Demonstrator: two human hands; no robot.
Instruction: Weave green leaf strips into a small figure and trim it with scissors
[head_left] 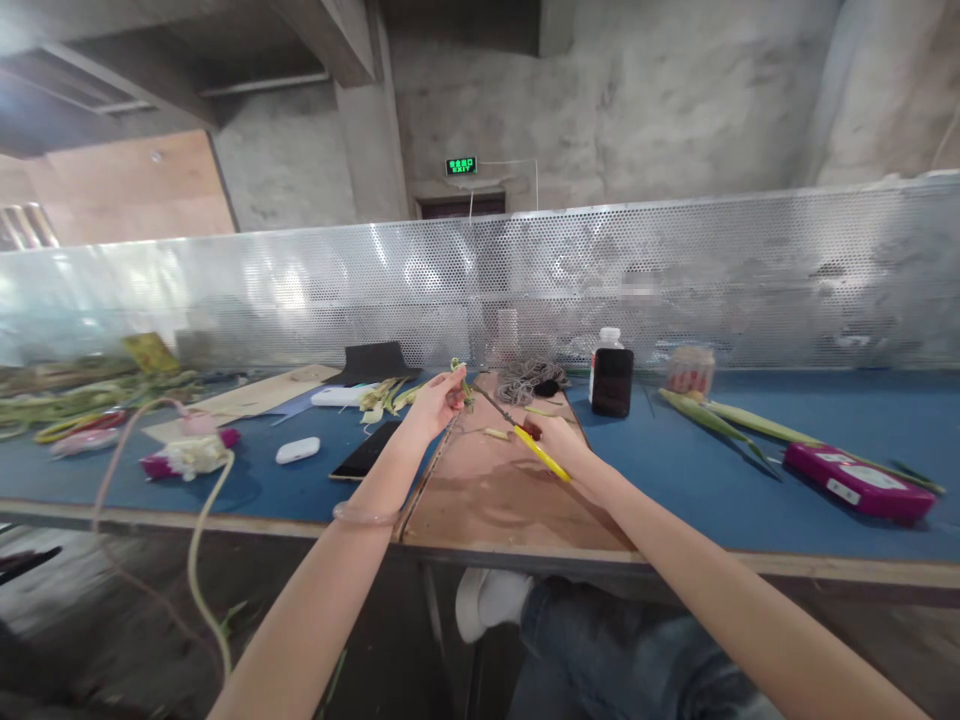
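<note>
My left hand (442,398) is raised over the middle of the bench, fingers pinched on a small bundle of green leaf strips (468,390). My right hand (559,440) is closed round a tool with a yellow handle (536,450). Its thin dark metal end points up and left, close to the leaf bundle; whether it touches cannot be seen. Something dark red shows at the right hand's fingers, too small to name. Pale leaf scraps (384,398) lie left of my left hand. Behind my right hand sits a tangle of grey cord (525,382).
A black phone (613,382) leans against a white-capped bottle (610,337). Long green leaves (720,425) and a magenta box (855,482) lie right. Left are a dark tablet (364,452), a white case (298,450) and a power strip (191,455) with cables. A perforated metal screen (337,290) stands behind.
</note>
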